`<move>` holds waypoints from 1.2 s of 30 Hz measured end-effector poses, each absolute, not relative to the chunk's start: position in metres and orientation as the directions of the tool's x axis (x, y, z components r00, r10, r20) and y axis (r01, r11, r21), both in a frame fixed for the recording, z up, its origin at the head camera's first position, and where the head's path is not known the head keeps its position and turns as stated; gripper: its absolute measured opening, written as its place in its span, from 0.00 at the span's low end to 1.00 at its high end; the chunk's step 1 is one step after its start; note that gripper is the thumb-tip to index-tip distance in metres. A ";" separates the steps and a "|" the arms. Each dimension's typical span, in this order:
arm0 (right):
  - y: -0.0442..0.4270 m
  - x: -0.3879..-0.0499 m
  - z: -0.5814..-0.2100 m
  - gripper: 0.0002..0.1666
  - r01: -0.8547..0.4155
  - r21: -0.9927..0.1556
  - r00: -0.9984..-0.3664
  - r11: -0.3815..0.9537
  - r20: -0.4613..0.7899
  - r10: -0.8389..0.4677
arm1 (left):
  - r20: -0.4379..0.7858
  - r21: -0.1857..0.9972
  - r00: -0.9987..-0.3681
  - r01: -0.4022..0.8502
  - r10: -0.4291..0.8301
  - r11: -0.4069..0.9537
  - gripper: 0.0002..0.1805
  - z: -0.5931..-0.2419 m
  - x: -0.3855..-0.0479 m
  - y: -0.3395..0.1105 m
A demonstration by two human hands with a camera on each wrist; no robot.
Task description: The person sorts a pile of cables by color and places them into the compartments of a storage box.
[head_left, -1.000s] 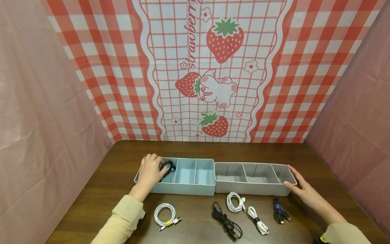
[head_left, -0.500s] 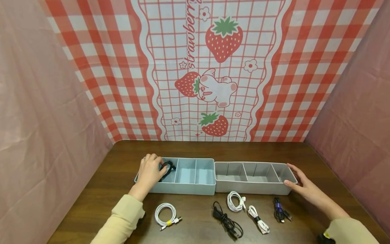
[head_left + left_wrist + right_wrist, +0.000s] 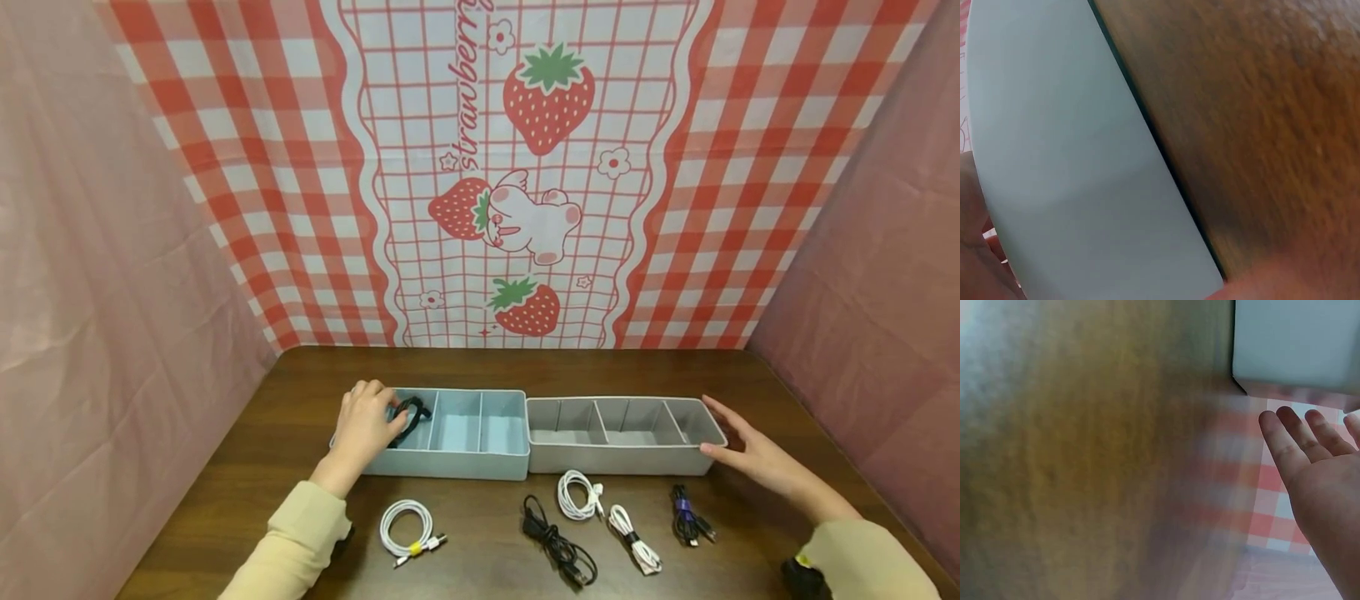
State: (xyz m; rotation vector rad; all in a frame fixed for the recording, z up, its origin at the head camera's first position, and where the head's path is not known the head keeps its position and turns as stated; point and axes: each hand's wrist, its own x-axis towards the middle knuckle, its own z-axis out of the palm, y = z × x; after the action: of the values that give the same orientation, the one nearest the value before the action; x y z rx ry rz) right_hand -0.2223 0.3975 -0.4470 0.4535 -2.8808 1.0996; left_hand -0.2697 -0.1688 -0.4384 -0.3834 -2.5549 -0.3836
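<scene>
In the head view my left hand (image 3: 363, 429) reaches over the left end of the light blue divided box (image 3: 450, 465), thumb and fingers pinching a coiled black cable (image 3: 411, 421) inside its left compartment. Its other two visible compartments are empty. A grey divided box (image 3: 615, 460) stands end to end with the blue one. My right hand (image 3: 765, 462) is at the grey box's right end, fingers extended, thumb by the front corner. The left wrist view is mostly filled by the blue box's wall (image 3: 1066, 137). In the right wrist view, my right hand's straight fingers (image 3: 1285, 447) lie beside the grey box (image 3: 1297, 344).
On the wooden table (image 3: 247, 492), before the boxes, lie a white coiled cable with a yellow tie (image 3: 384, 527), a black cable (image 3: 558, 546), a round white coil (image 3: 570, 500), a white bundle (image 3: 633, 542) and a dark bundle with a purple tie (image 3: 683, 510). Patterned cloth hangs behind.
The grey box's right end has shifted slightly left and back, with my right hand beside it. My left hand stays over the same compartment with the black cable.
</scene>
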 end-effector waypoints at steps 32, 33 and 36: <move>0.394 -0.231 -0.443 0.47 -0.265 -0.620 -0.958 0.738 0.087 -0.272 | 0.523 0.172 -0.811 0.402 0.263 0.899 0.10 -0.409 -0.244 -0.160; 0.394 -0.231 -0.444 0.47 -0.265 -0.620 -0.959 0.738 0.087 -0.270 | 0.527 0.169 -0.806 0.410 0.269 0.896 0.11 -0.408 -0.243 -0.158; 0.393 -0.231 -0.445 0.46 -0.269 -0.618 -0.959 0.739 0.096 -0.268 | 0.546 0.150 -0.785 0.435 0.293 0.888 0.11 -0.404 -0.238 -0.154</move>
State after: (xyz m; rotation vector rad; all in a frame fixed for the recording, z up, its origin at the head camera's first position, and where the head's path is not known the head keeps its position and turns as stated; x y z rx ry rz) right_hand -0.2312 0.3930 -0.4454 0.4522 -2.9287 1.0410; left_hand -0.2376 -0.1543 -0.4043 -0.5262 -2.5279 -0.3656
